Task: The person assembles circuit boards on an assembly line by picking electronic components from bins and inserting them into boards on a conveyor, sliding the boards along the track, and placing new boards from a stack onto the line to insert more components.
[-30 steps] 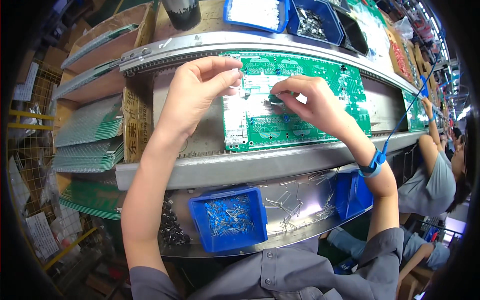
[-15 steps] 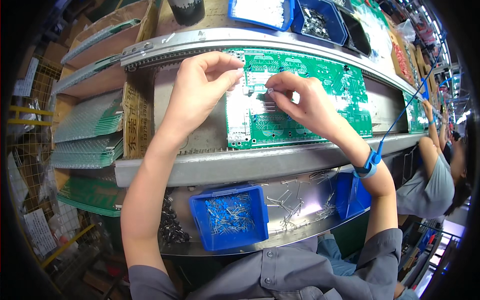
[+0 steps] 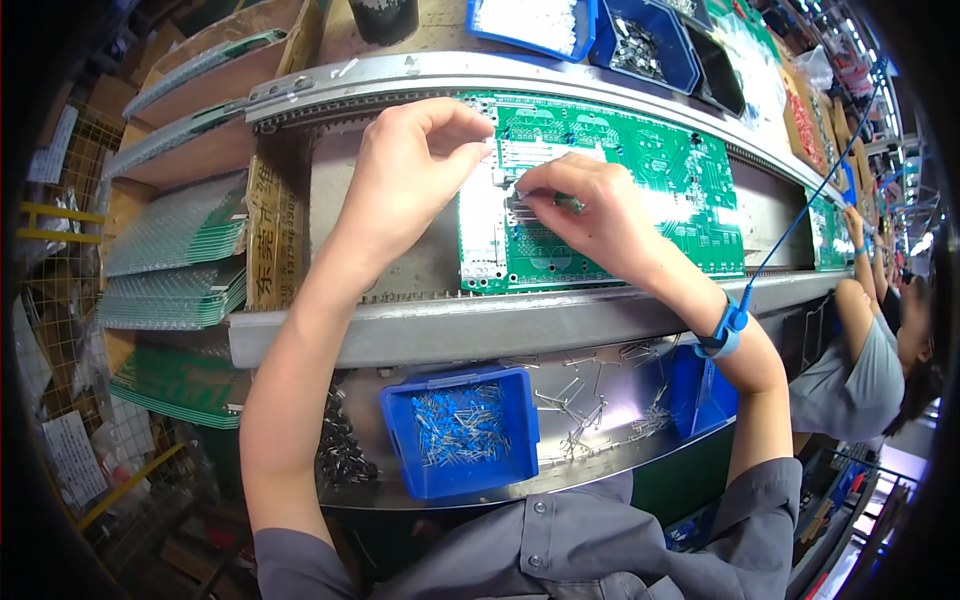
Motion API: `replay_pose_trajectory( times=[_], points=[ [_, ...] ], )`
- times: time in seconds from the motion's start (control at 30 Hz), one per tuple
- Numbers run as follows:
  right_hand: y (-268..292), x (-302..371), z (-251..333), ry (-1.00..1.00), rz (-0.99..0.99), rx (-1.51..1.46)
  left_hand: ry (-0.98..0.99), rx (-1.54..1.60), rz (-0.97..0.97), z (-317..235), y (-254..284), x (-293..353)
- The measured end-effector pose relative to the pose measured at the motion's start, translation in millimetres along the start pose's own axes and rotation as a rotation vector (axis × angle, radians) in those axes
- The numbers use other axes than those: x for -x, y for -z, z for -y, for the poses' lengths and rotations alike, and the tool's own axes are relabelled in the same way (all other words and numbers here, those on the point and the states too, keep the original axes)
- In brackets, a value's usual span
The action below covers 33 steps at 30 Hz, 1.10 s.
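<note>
Left hand (image 3: 405,185) and right hand (image 3: 600,210), fingertips together over part-covered green circuit board (image 3: 690,220), any pinched item indistinct.

- To our left we see bubble-wrapped green boards (image 3: 170,245) stacked in a cardboard rack (image 3: 278,230).
- Farther left — a yellow-barred wire mesh (image 3: 62,213).
- Beyond the metal rail (image 3: 440,72) we have a dark cup (image 3: 385,18) and a blue bin (image 3: 588,28) of white parts (image 3: 525,22).
- Nearest us — a second blue bin (image 3: 465,485), holding blue leaded components (image 3: 455,430), between loose black parts (image 3: 345,445) and scattered bent wires (image 3: 580,415).
- To our right, a co-worker in a grey top (image 3: 845,350).
</note>
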State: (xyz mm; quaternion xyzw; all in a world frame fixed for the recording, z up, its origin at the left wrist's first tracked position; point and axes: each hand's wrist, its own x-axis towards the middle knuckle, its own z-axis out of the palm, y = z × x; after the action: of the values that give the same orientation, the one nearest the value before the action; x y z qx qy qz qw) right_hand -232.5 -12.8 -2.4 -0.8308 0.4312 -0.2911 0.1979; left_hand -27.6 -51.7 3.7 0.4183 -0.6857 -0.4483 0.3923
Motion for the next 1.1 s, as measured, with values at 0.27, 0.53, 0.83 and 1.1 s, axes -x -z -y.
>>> replay_pose_trajectory(
  times=[0.27,0.53,0.83,1.1],
  points=[
    [-11,0,-4,0.114,-0.091,0.061,-0.035,-0.124,-0.009,-1,-2,0],
    [-13,-1,-8,0.133,-0.093,0.141,-0.054,-0.132,-0.042,-1,-1,0],
    [-13,-2,-9,0.141,-0.076,0.192,-0.06,-0.146,-0.046,-2,-3,0],
    [-2,4,2,0.164,-0.046,0.264,-0.059,-0.167,-0.004,-3,-3,2]
  ],
)
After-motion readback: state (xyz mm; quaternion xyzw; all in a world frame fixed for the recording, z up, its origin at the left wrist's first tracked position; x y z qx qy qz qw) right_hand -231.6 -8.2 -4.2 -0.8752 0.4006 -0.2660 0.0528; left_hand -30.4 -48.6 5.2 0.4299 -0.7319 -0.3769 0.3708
